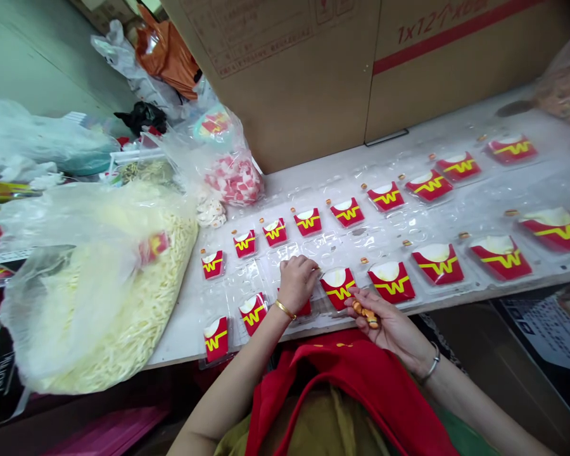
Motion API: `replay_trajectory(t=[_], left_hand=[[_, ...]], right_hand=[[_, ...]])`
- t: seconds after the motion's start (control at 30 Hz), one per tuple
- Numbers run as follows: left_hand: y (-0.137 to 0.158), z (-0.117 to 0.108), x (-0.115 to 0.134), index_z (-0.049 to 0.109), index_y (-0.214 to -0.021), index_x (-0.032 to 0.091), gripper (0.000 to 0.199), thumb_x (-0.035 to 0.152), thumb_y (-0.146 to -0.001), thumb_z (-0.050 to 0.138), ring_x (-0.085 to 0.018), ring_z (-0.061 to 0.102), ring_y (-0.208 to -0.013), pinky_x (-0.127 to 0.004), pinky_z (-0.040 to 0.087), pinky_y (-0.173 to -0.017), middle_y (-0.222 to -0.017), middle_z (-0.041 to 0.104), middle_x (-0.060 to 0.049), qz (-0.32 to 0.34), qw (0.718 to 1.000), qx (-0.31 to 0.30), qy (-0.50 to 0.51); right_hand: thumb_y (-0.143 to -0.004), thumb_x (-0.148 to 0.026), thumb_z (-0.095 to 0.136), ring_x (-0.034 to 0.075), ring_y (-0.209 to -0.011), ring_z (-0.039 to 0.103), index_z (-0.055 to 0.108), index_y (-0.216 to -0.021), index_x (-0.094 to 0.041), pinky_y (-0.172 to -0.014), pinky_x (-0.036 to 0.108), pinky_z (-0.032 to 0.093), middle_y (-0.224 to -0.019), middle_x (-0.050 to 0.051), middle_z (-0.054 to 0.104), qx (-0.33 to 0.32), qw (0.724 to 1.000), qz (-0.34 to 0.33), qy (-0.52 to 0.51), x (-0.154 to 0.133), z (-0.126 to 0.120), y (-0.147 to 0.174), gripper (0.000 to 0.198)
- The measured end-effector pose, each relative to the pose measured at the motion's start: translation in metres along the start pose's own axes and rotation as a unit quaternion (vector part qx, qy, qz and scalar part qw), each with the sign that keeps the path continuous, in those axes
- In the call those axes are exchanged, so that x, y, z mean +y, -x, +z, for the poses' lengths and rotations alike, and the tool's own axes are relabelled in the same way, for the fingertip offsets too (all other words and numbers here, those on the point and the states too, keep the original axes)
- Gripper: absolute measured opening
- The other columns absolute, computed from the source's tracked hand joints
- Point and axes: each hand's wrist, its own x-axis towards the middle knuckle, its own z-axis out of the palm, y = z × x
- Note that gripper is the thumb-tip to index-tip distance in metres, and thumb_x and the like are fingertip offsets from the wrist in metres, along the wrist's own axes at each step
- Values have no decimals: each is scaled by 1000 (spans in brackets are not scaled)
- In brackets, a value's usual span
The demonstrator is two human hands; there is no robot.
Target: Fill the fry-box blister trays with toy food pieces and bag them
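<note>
The table (183, 329) is lit by soft, cool light; glints are scattered over the clear trays (411, 218), the bag (567, 82) at far right is blurred, and edge shapes are stretched.

Your tabletop (171, 345) runs from the lower left to the right edge of the frame. On it, two rows of fry cartons (391, 282) sit in trays (289, 248), one row along the near edge, one behind. Small burgers (364, 260) lie at the upper left of many cartons. Behind the far row, at the top of the frame, stands a cardboard box (308, 88). Left of the rows lies a large bag of sticks (109, 323); behind it, beside the box's lower left corner, sits a smaller bag (235, 180). A carrier bag (168, 54) lies farther back, upper left. Your left hand (298, 282) is over the near row; your right hand (384, 320) is right of it, at the near edge, with more burgers in it.
</note>
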Motion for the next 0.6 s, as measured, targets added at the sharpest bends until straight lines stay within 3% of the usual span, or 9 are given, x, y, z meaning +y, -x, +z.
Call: replay_trajectory(t=[0.17,0.3,0.4,0.5,0.57,0.6], left_hand=[[1,9,5,63,-84,21,21,25,-93,45,-21,49,-89,-38,29,-78,-90,60,-5,35,995,-25,-88],[3,-3,7,65,-95,24,19,25,-91,47,-24,49,-96,-41,31,-81,-105,60,-7,38,996,-49,-69],[11,-18,13,60,-113,24,25,27,-90,51,-23,51,-103,-41,36,-87,-115,58,-8,27,995,-56,83],[26,-30,23,58,-114,19,30,31,-87,57,-18,57,-95,-32,43,-85,-106,63,-7,48,934,-122,331],[38,-34,27,60,-105,16,24,33,-86,58,-15,60,-83,-27,47,-78,-93,65,-5,23,894,-137,425],[44,-35,27,60,-101,16,22,32,-87,58,-14,60,-80,-26,47,-76,-89,66,-4,-1,887,-127,444]], right_hand=[[-78,-35,73,9,-59,51,60,-100,-16,-38,12,32,-79,6,62,-31,998,-37,35,3,1,-5,32],[-82,-41,67,10,-55,49,54,-110,-19,-37,14,30,-78,5,62,-28,995,-44,80,3,8,-6,38],[-85,-46,62,11,-51,47,47,-121,-23,-35,14,28,-75,4,61,-39,990,-37,130,7,14,-8,46],[-84,-49,61,12,-49,49,40,-129,-25,-34,14,27,-69,1,60,-62,983,-12,172,15,21,-12,55],[-85,-51,59,12,-47,49,37,-131,-27,-34,15,27,-65,0,58,-82,976,3,202,22,27,-14,57],[-86,-52,58,11,-45,48,37,-131,-27,-34,14,26,-63,-1,58,-95,971,7,219,26,30,-16,56]])
